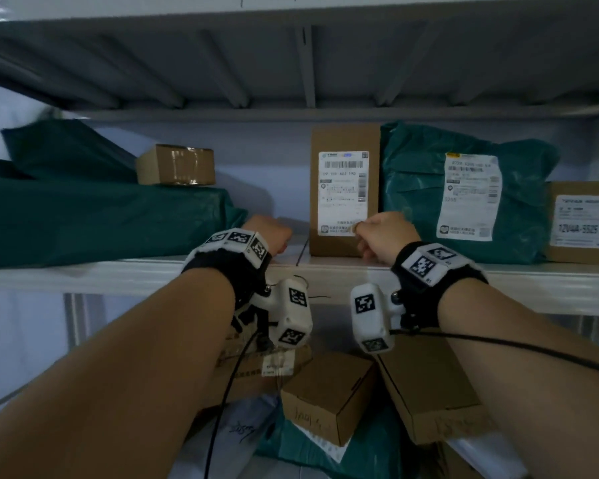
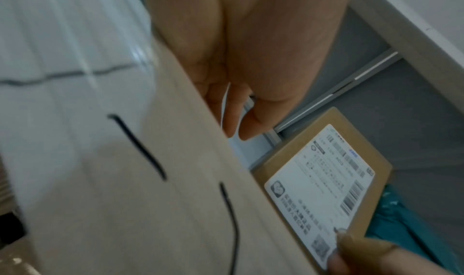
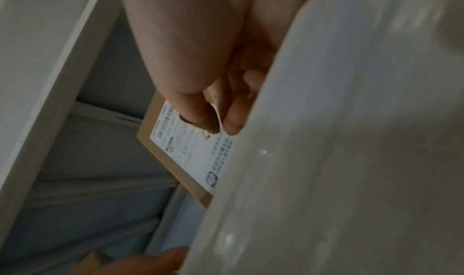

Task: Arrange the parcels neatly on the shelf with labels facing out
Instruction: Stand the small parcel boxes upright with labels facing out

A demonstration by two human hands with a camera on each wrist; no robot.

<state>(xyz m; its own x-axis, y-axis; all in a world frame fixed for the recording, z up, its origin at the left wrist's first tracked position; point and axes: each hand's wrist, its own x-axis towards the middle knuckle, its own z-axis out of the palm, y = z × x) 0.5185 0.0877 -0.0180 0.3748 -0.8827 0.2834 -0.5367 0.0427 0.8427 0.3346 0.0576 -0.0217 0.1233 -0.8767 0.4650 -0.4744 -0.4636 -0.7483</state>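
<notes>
A tall brown box (image 1: 344, 188) stands upright on the white shelf (image 1: 101, 273) with its white label (image 1: 343, 191) facing out. My right hand (image 1: 377, 236) pinches this box at the label's lower right corner; in the right wrist view the thumb lies on the label (image 3: 191, 152) and the fingers (image 3: 233, 124) sit just beside it. My left hand (image 1: 268, 233) rests on the shelf just left of the box. Its fingers (image 2: 238, 124) hang loosely and hold nothing. The box (image 2: 326, 180) shows to their right.
A green bag (image 1: 471, 195) with a label facing out leans right of the box, then a labelled brown box (image 1: 585, 223). At left, a small brown box (image 1: 175, 164) sits on a flat green bag (image 1: 101, 223). More parcels (image 1: 325, 395) lie on the shelf below.
</notes>
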